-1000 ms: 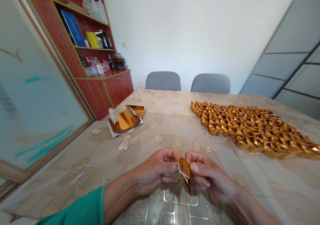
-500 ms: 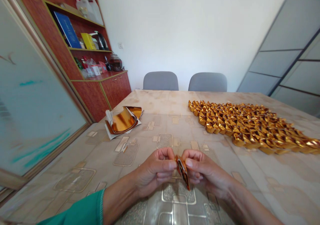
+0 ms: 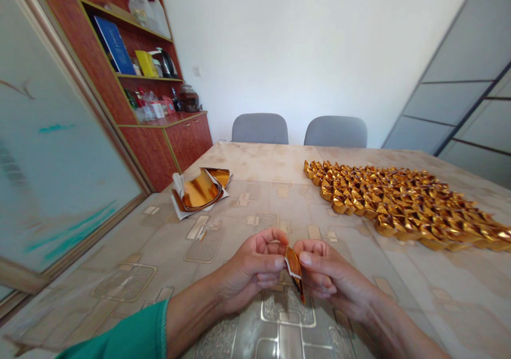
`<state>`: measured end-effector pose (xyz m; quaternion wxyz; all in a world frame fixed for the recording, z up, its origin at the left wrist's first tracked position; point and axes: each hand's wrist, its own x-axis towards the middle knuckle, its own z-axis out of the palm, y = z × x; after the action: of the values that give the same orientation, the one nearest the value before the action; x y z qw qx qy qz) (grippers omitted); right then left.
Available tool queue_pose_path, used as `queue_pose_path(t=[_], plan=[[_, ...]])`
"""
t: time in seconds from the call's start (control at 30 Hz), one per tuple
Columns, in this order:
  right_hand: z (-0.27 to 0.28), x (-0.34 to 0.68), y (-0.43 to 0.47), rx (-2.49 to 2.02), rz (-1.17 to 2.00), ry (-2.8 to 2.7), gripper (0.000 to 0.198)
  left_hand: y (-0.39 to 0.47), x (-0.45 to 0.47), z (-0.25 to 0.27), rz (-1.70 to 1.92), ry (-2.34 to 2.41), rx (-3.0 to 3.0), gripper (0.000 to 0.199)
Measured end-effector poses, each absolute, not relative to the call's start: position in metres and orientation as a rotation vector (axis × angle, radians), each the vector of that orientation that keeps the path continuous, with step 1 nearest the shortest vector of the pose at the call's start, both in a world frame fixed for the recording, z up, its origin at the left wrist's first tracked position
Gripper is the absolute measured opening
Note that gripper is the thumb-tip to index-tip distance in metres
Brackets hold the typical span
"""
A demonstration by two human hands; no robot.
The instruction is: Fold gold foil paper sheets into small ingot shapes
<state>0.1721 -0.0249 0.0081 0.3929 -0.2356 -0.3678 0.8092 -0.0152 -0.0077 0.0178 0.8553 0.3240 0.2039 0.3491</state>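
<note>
A small folded piece of gold foil paper [image 3: 294, 265] is held up between my two hands, over the near part of the table. Its pale inner side shows along the left edge, and the lower end narrows to a point. My right hand [image 3: 329, 268] pinches it from the right with thumb and fingers. On the other side, my left hand [image 3: 257, 260] has its index fingertip at the upper edge and its thumb against the left edge. To the left lies a stack of loose gold foil sheets [image 3: 199, 191], curled, with white undersides.
Many folded gold paper ingots [image 3: 383, 202] stand in close rows at the right of the table. A patterned clear cover lies over the table [image 3: 131, 311]. Two grey chairs [image 3: 259, 129] stand behind it, and a red-brown cabinet [image 3: 159, 141] at the back left.
The left thumb and index finger have moved apart slightly at the paper's left edge. The paper has turned, showing more of its gold face. The view has shifted a little to the left.
</note>
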Motion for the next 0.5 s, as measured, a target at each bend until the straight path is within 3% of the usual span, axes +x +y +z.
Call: queue_pose_path(t=[0.5], plan=[[0.0114, 0.1730, -0.0237, -0.645, 2.044, -0.957, 0.032, -0.0079, -0.0114, 0.0149, 0.761, 0.390, 0.646, 0.036]])
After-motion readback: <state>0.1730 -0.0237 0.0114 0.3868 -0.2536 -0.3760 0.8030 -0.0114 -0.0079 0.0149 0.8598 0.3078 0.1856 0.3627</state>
